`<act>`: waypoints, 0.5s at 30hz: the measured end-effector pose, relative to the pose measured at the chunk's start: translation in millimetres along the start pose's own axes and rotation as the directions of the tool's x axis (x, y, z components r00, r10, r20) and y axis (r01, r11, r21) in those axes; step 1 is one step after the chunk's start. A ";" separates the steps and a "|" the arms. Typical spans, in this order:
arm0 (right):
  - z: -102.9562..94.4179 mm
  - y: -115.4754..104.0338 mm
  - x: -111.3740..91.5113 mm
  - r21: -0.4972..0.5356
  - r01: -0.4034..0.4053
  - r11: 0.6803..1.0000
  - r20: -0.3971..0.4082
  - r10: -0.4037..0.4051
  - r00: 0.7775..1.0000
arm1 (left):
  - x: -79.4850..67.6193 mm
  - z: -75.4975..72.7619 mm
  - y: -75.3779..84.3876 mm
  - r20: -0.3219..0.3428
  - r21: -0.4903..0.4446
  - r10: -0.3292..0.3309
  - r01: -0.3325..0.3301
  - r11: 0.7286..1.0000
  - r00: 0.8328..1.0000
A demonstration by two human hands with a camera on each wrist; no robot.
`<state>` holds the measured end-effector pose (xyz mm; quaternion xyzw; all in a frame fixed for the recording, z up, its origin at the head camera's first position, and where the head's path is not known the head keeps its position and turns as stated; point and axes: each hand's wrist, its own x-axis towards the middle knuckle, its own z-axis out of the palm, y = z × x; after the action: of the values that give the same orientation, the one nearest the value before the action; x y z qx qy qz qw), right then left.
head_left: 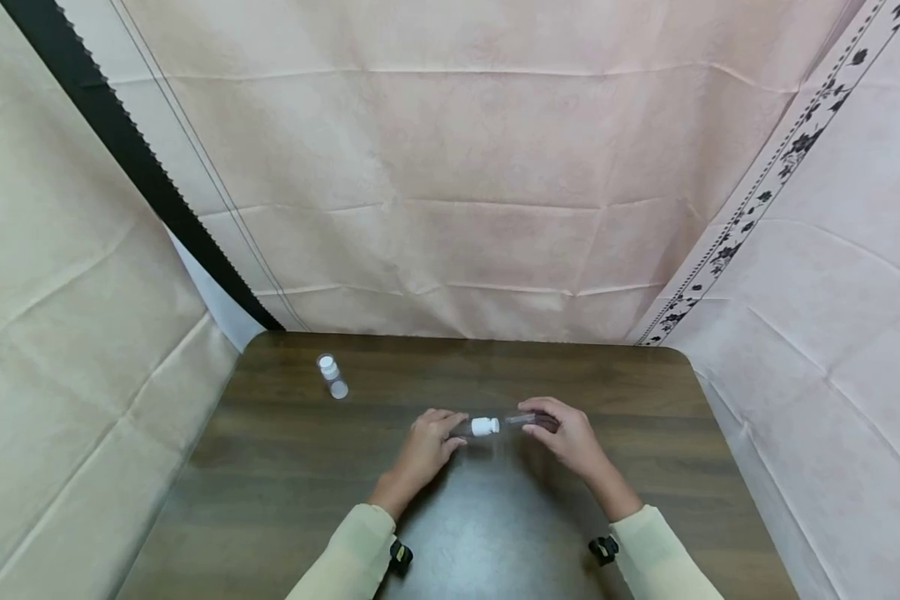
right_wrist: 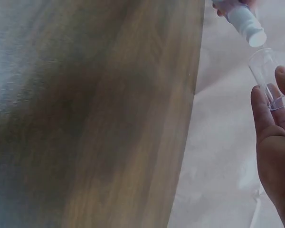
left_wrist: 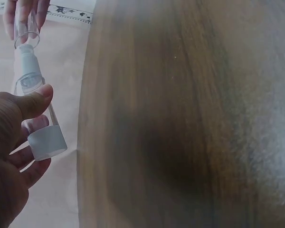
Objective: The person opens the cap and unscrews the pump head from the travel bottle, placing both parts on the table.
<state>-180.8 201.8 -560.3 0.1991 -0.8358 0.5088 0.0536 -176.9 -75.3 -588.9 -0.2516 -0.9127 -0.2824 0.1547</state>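
Note:
My left hand (head_left: 423,450) grips a small clear pump bottle (left_wrist: 47,142) between thumb and fingers. The bottle has a white base and a white pump top (head_left: 485,427), which points toward my right hand. With thumb and fingertips my right hand (head_left: 572,437) holds a clear tube-like cap (right_wrist: 263,71). The cap's open end faces the pump top, lined up with it and a small gap apart in the right wrist view. Both pieces lie roughly level in the head view, and fingers partly cover each of them.
A second small clear bottle (head_left: 332,377) with white ends lies at the back left of the brown wooden table (head_left: 285,467). Pale cloth hangings (head_left: 450,167) surround the table at the back and sides. A black band wraps each wrist.

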 end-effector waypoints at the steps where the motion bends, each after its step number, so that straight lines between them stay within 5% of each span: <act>1: -1.2 -0.1 2.0 -0.005 0.006 1.000 -0.004 -0.006 1.000 | -0.1 -0.8 -1.2 0.002 -0.002 -0.003 0.003 1.000 1.000; 8: -5.8 0.1 12.1 -0.132 0.002 0.991 -0.003 -0.003 1.000 | -3.1 -0.4 -3.3 -0.014 0.002 -0.043 0.043 0.999 0.999; 15: -4.6 6.4 23.2 -0.327 0.021 0.945 0.050 -0.004 0.999 | -6.0 -0.3 -4.4 -0.035 -0.032 -0.060 0.059 0.998 0.998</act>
<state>-205.0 201.9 -556.6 0.2051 -0.9086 0.3574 0.0687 -174.4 -80.8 -593.1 -0.2214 -0.9124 -0.3056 0.1585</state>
